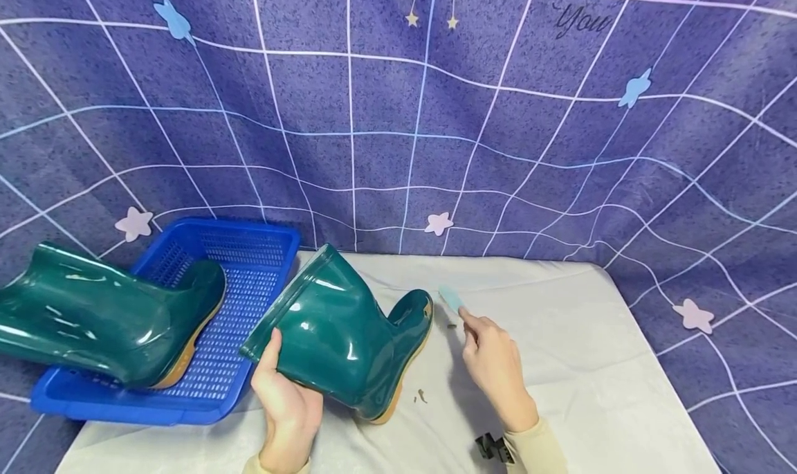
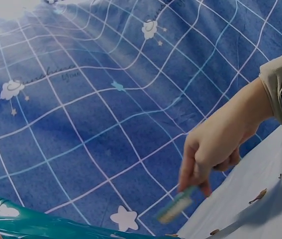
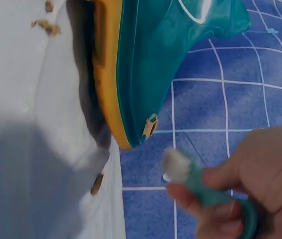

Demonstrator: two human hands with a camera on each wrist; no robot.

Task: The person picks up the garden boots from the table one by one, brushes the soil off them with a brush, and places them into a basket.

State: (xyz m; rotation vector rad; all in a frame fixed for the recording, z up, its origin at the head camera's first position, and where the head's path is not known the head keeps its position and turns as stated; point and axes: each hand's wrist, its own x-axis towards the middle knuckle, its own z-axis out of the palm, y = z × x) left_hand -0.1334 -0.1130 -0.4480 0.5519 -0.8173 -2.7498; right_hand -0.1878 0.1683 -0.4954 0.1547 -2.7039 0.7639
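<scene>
My left hand (image 1: 286, 405) grips a green rubber boot (image 1: 336, 322) by its shaft near the opening, thumb along the outside. The boot is tilted, its toe pointing right and its yellow-orange sole facing down and right. A brown, mud-like patch (image 3: 149, 127) clings to its toe. My right hand (image 1: 496, 356) pinches a small light teal brush (image 1: 451, 298) just right of the toe. In the right wrist view the pale bristles (image 3: 176, 165) are close to the toe but apart from it. The left wrist view catches only an edge of my left hand.
A blue plastic basket (image 1: 249, 391) stands at the left with a second green boot (image 1: 106, 322) lying across it. Brown crumbs (image 1: 422, 395) are scattered on the white cloth (image 1: 598, 363). A purple-blue grid-patterned curtain (image 1: 386, 156) hangs behind the table.
</scene>
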